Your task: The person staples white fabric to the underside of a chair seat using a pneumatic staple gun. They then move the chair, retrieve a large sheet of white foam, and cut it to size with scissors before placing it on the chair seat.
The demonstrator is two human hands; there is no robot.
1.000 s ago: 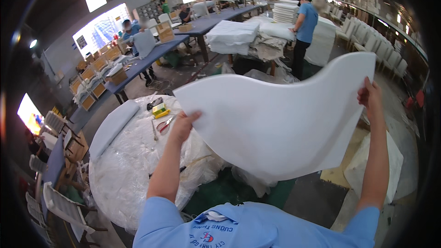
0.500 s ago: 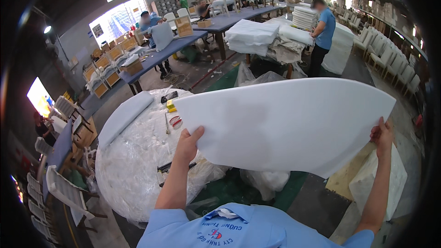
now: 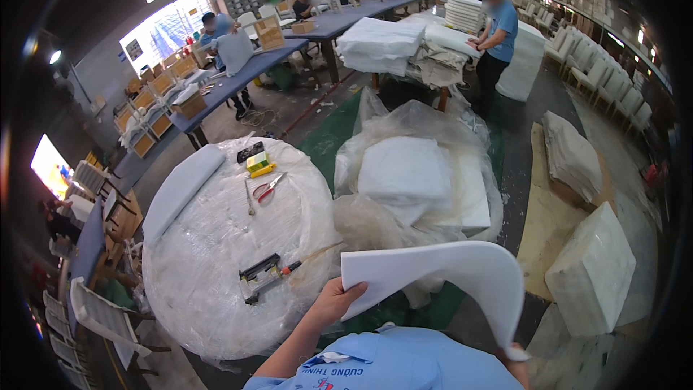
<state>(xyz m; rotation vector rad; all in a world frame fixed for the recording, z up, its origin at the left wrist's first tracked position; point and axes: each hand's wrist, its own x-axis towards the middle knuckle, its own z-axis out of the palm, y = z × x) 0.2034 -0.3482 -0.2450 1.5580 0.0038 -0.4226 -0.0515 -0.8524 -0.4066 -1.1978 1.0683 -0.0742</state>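
Observation:
A white foam sheet is in front of my body, curved so that its right side hangs down. My left hand grips its left edge, thumb on top. At the drooping right end, my right hand pinches the sheet low beside my shirt, with most of its fingers hidden. Left of the sheet stands a round table wrapped in clear plastic. On it lie a staple gun, red-handled scissors, a yellow-and-green box, a thin metal tool and another white foam piece.
Beyond the sheet, plastic film surrounds a stack of white padding. On the right are a white wrapped block and stacked sheets. A co-worker stands at a padding-laden table; another works at a long blue table.
The foam sheet has come down and nearer my body, bending into a curve. My right hand has dropped from the raised right corner to beside my shirt. The staple gun and padding stack now show.

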